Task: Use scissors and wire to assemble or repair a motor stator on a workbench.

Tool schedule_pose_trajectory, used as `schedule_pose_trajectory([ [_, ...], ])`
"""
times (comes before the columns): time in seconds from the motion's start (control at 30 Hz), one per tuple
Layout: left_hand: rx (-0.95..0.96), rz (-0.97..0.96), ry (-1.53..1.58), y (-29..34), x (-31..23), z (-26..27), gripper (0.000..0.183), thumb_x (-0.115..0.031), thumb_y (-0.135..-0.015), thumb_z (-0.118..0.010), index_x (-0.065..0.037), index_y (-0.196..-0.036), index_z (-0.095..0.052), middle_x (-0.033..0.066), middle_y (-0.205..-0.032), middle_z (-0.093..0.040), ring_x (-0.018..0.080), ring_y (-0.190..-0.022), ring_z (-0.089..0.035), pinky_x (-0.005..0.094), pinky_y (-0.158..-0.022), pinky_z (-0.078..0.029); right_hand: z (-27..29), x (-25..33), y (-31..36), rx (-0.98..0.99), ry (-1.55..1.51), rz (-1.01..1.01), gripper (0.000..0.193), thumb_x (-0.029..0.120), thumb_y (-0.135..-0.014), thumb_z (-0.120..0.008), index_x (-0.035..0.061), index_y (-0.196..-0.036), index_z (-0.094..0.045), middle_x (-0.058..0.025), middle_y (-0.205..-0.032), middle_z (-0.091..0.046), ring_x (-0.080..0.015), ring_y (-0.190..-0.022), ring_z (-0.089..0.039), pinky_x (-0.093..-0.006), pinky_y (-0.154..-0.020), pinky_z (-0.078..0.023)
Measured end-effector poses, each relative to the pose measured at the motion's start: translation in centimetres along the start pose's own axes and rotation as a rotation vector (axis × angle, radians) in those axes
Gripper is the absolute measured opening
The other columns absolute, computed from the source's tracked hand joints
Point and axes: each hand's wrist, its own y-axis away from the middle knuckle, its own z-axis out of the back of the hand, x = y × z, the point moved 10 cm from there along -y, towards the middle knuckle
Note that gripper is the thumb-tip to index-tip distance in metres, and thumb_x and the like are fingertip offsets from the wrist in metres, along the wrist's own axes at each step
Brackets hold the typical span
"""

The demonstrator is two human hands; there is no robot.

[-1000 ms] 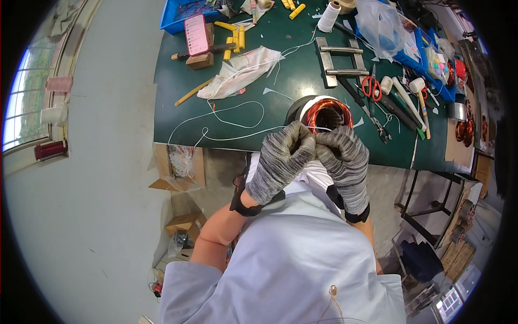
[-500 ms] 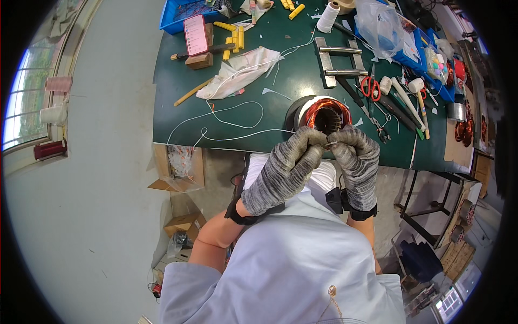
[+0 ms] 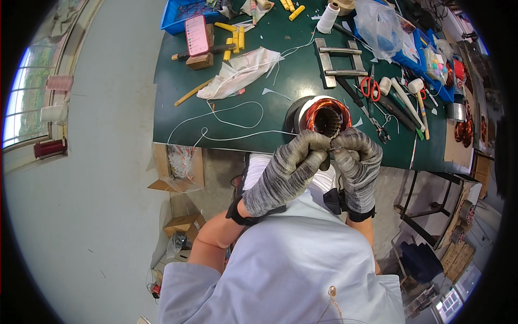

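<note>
A round motor stator with orange-red copper windings stands at the table's front edge, its dark slotted bore facing up toward me. Grey striped knit gloves cover both hands. My left hand is pinched closed at the stator's near rim. Fingertip to fingertip with it, my right hand is pinched closed too. Something thin shows between the fingertips, too small and covered to name. White cord runs in loose loops over the table and up to the stator's left side, ending out of sight behind my left hand.
A white thread spool stands at the back. Right of the stator lie a metal frame, red-handled scissors, pliers and mallets. At left are a cloth bundle, a stick and a phone on a wooden block.
Both hands have shifted very slightly and their fingertips remain pinched together; more of the stator's bore shows now. The stator and the cord look unmoved.
</note>
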Motion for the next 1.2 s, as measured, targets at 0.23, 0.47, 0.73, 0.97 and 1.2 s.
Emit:
schedule_pose_trajectory([
  [0.23,0.006,-0.070,-0.050,0.2,-0.1,0.0,0.020,-0.015,-0.091,-0.048,-0.001,-0.105,-0.051,0.0061,-0.079,-0.057,0.0121,-0.073,-0.055,0.0256,-0.068,-0.045,-0.1,0.1,0.2,-0.010,-0.101,0.058,0.015,0.007,-0.071,-0.072,0.0014,-0.083,-0.067,-0.0046,-0.075,-0.060,-0.0122,-0.067,-0.055,-0.0251,-0.064,-0.043],
  [0.47,-0.049,-0.051,-0.159,-0.2,0.0,0.7,0.014,-0.007,-0.089,-0.048,-0.001,-0.101,-0.052,0.0018,-0.082,-0.054,0.0056,-0.071,-0.049,0.0205,-0.066,-0.043,-0.8,-0.8,0.1,0.026,-0.102,-0.074,0.014,0.004,-0.074,-0.068,0.0013,-0.088,-0.066,-0.0047,-0.077,-0.060,-0.0118,-0.070,-0.055,-0.0236,-0.066,-0.043],
  [0.73,-0.101,-0.032,-0.269,-0.4,-0.2,1.4,0.013,-0.009,-0.088,-0.050,-0.003,-0.100,-0.053,0.0077,-0.072,-0.056,0.0172,-0.064,-0.055,0.0268,-0.062,-0.045,-0.9,-1.3,-0.3,0.009,0.046,-0.136,0.014,0.006,-0.080,-0.062,0.0022,-0.093,-0.066,-0.0024,-0.078,-0.061,-0.0087,-0.074,-0.054,-0.0221,-0.067,-0.043],
  [0.97,-0.076,-0.121,-0.590,-1.0,-2.1,1.4,0.019,-0.008,-0.086,-0.054,-0.001,-0.103,-0.053,0.0121,-0.083,-0.060,0.0221,-0.073,-0.061,0.0289,-0.065,-0.048,-0.9,-2.7,-0.3,0.000,-0.038,-0.213,0.014,0.012,-0.083,-0.061,0.0026,-0.093,-0.065,-0.0013,-0.082,-0.060,-0.0080,-0.076,-0.054,-0.0210,-0.070,-0.043],
  [1.2,-0.215,-0.124,0.078,-1.9,-0.7,2.0,0.019,-0.013,-0.091,-0.047,0.000,-0.102,-0.056,0.0094,-0.088,-0.060,0.0095,-0.078,-0.057,0.0205,-0.066,-0.047,-4.0,-6.6,-0.3,0.035,-0.974,-0.480,0.021,0.019,-0.085,-0.060,0.0082,-0.102,-0.056,0.0040,-0.080,-0.052,-0.0046,-0.065,-0.045,-0.0171,-0.060,-0.037],
])
